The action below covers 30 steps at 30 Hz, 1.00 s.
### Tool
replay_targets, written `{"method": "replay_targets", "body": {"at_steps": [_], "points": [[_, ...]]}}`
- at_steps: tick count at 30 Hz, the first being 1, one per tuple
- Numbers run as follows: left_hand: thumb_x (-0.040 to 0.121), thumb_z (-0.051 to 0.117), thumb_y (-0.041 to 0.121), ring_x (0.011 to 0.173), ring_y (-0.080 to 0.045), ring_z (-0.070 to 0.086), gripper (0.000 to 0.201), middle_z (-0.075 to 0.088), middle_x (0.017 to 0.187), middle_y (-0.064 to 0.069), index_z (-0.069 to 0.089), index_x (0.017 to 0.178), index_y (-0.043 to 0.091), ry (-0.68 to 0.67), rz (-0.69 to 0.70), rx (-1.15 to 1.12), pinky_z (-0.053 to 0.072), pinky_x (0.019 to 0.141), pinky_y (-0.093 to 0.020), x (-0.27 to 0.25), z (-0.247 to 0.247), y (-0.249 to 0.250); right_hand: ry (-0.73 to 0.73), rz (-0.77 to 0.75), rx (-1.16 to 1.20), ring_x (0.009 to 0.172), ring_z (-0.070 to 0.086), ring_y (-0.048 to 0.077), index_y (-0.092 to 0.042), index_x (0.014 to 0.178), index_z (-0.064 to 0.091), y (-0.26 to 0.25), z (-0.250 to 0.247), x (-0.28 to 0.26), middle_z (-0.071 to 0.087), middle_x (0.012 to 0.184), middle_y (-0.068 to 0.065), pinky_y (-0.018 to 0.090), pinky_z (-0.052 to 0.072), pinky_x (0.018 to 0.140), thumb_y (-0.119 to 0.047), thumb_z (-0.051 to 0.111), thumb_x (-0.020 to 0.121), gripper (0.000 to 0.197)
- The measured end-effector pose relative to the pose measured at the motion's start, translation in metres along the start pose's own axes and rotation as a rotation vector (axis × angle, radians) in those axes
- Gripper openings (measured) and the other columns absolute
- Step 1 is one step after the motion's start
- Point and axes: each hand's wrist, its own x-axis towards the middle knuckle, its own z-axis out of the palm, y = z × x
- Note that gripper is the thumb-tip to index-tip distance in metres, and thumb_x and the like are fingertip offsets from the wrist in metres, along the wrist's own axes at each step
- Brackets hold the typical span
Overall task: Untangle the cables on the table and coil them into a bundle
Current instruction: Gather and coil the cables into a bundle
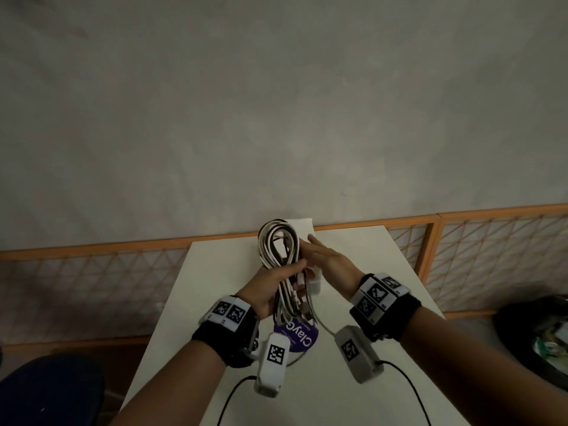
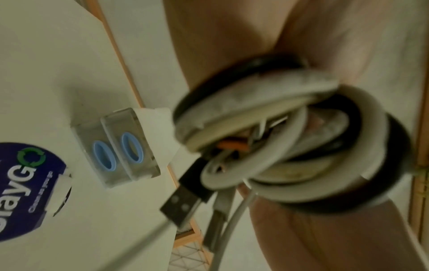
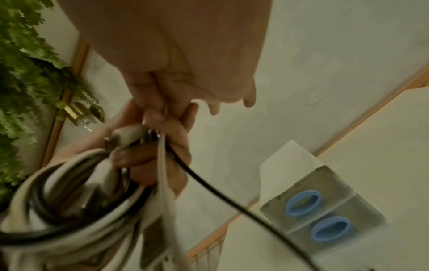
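Observation:
A bundle of white, black and pinkish cables (image 1: 278, 245) is held upright above the white table (image 1: 362, 256), looped at the top with USB plugs (image 1: 302, 309) hanging below. My left hand (image 1: 285, 272) grips the bundle at its waist, thumb across the front. My right hand (image 1: 319, 250) lies with straight fingers against the coil's right side. In the left wrist view the coil (image 2: 278, 137) fills the palm and two USB plugs (image 2: 183, 205) dangle. In the right wrist view the cables (image 3: 69, 192) sit in the left hand's fingers (image 3: 162, 155).
A clear box with two blue rings (image 2: 123, 148) and white paper (image 1: 302, 224) stand on the table behind the hands. A purple round label (image 1: 299, 335) lies under the wrists. An orange lattice fence (image 1: 476, 256) runs behind the table, with a dark bin (image 1: 538, 333) at the right.

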Motion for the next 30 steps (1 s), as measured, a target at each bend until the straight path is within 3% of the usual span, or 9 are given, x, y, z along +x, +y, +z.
{"method": "replay_targets", "body": {"at_steps": [6, 8, 10, 13, 18, 21, 23, 26, 30], "points": [[0.089, 0.061, 0.009, 0.049, -0.011, 0.061, 0.008, 0.066, 0.062, -0.002, 0.066, 0.084, 0.006, -0.014, 0.044, 0.127, 0.049, 0.047, -0.022, 0.004, 0.002, 0.004, 0.035, 0.054, 0.413, 0.133, 0.034, 0.016, -0.05, 0.133, 0.038, 0.004, -0.004, -0.005, 0.029, 0.148, -0.019, 0.046, 0.014, 0.117, -0.055, 0.05, 0.073, 0.062], [0.089, 0.059, 0.008, 0.054, -0.013, 0.065, 0.008, 0.068, 0.065, -0.004, 0.067, 0.086, 0.007, -0.025, 0.074, 0.124, 0.052, 0.05, -0.024, 0.004, 0.007, 0.005, -0.035, 0.064, 0.457, 0.103, 0.054, 0.015, -0.038, 0.136, 0.042, 0.013, -0.001, -0.007, 0.062, 0.116, -0.01, 0.043, 0.035, 0.107, -0.053, 0.048, 0.079, 0.059], [0.087, 0.063, 0.012, 0.068, -0.018, 0.07, 0.008, 0.072, 0.076, -0.008, 0.07, 0.089, 0.008, -0.011, 0.095, 0.109, 0.056, 0.06, -0.029, 0.007, 0.009, 0.008, -0.082, 0.086, 0.442, 0.086, 0.06, 0.019, -0.026, 0.128, 0.051, 0.019, 0.008, -0.011, 0.069, 0.093, -0.005, 0.035, 0.048, 0.088, -0.064, 0.044, 0.081, 0.062], [0.087, 0.063, 0.017, 0.076, -0.016, 0.067, 0.012, 0.071, 0.075, -0.002, 0.07, 0.082, 0.009, 0.005, 0.107, 0.129, 0.054, 0.067, -0.028, 0.012, 0.007, 0.008, -0.104, 0.158, 0.375, 0.111, 0.064, 0.02, -0.036, 0.129, 0.05, 0.031, 0.02, -0.014, 0.066, 0.123, 0.001, 0.039, 0.048, 0.097, -0.085, 0.046, 0.064, 0.081], [0.089, 0.062, 0.018, 0.075, -0.019, 0.064, 0.015, 0.067, 0.072, -0.004, 0.068, 0.079, 0.009, 0.066, 0.147, 0.103, 0.055, 0.073, -0.032, 0.015, -0.001, 0.008, -0.111, 0.22, 0.341, 0.125, 0.048, 0.011, -0.073, 0.108, 0.041, 0.031, 0.025, -0.025, 0.05, 0.137, -0.012, 0.032, 0.035, 0.101, -0.081, 0.017, 0.073, 0.043], [0.09, 0.061, 0.02, 0.069, -0.02, 0.062, 0.015, 0.062, 0.066, -0.003, 0.066, 0.08, 0.011, 0.12, 0.255, 0.267, 0.052, 0.067, -0.032, 0.016, -0.009, 0.01, 0.013, 0.288, 0.133, 0.116, 0.048, 0.018, -0.033, 0.133, 0.047, 0.036, 0.016, -0.02, 0.053, 0.132, 0.003, 0.036, 0.033, 0.1, -0.071, 0.013, 0.087, 0.069], [0.09, 0.061, 0.023, 0.071, -0.02, 0.063, 0.016, 0.064, 0.064, 0.0, 0.066, 0.078, 0.016, 0.148, 0.345, 0.414, 0.051, 0.072, -0.033, 0.016, -0.014, 0.011, 0.099, 0.347, 0.053, 0.087, 0.056, 0.019, -0.015, 0.128, 0.052, 0.036, 0.003, -0.016, 0.061, 0.103, 0.008, 0.034, 0.045, 0.08, -0.06, 0.019, 0.093, 0.066], [0.091, 0.06, 0.023, 0.073, -0.019, 0.065, 0.016, 0.065, 0.063, 0.003, 0.066, 0.076, 0.019, 0.16, 0.414, 0.503, 0.051, 0.081, -0.038, 0.017, -0.02, 0.012, -0.018, 0.433, 0.287, 0.058, 0.053, 0.02, -0.011, 0.126, 0.049, 0.034, -0.011, -0.013, 0.06, 0.073, 0.012, 0.028, 0.044, 0.056, -0.057, 0.027, 0.095, 0.06], [0.091, 0.059, 0.021, 0.071, -0.016, 0.065, 0.015, 0.063, 0.068, -0.006, 0.065, 0.078, 0.018, 0.148, 0.433, 0.437, 0.05, 0.074, -0.03, 0.018, -0.013, 0.011, -0.304, 0.492, 0.563, 0.08, 0.065, 0.034, -0.019, 0.134, 0.043, 0.033, 0.002, -0.013, 0.065, 0.096, 0.025, 0.036, 0.055, 0.073, -0.07, 0.025, 0.088, 0.071]]}}
